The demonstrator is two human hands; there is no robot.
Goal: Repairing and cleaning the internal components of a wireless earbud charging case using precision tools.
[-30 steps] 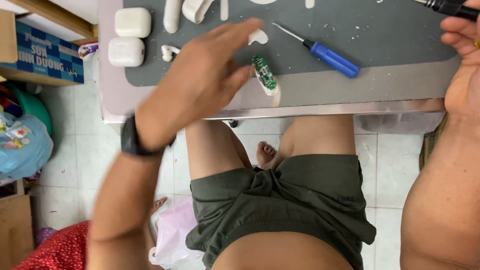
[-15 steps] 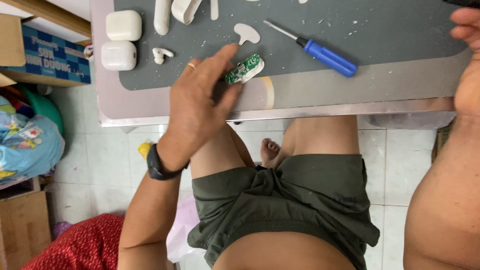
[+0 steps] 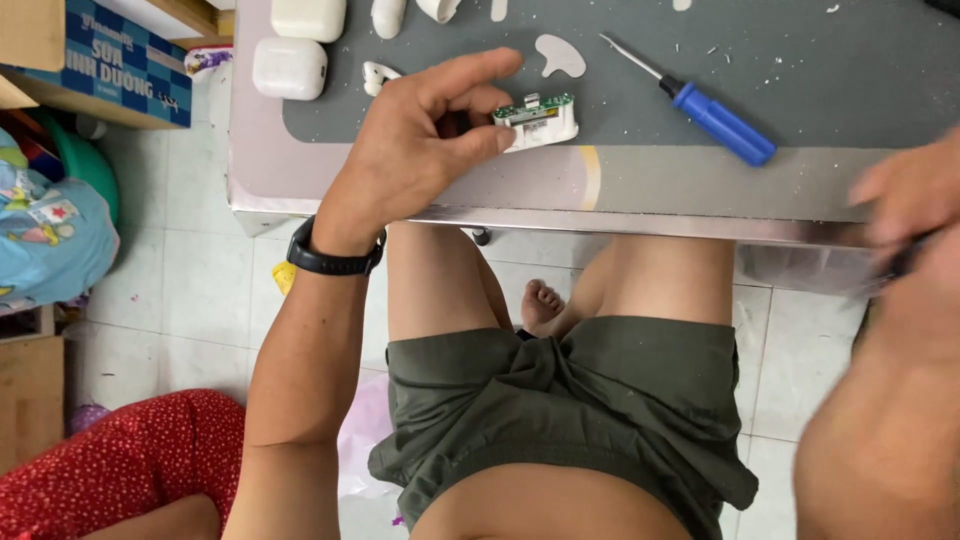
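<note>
Left hand: the left hand reaches over the near edge of the surface, a black watch on its wrist.
Left grip: thumb and fingers are pressed onto the left end of a small white part that carries a green circuit board; the forefinger stretches out above it.
White part: it lies on or just above the near edge of the grey mat; whether it rests on the mat or is lifted clear cannot be told.
Right hand: the right hand is at the right border, blurred and partly cut off.
Right grip: the fingers look curled, and something dark shows beneath them, but whether they clasp it cannot be told.
Screwdriver: a blue-handled screwdriver lies slantwise on the mat, well to the right of the white part, touched by neither hand.
White sliver: a flat, curved white piece lies just above the held part.
Cases: a white rounded case sits at the mat's left corner; a second one behind it is cut off by the top border.
Earbud: a small white earbud lies beside the case, partly hidden by the left hand.
Top edge: more white pieces there are cropped and hard to name.
</note>
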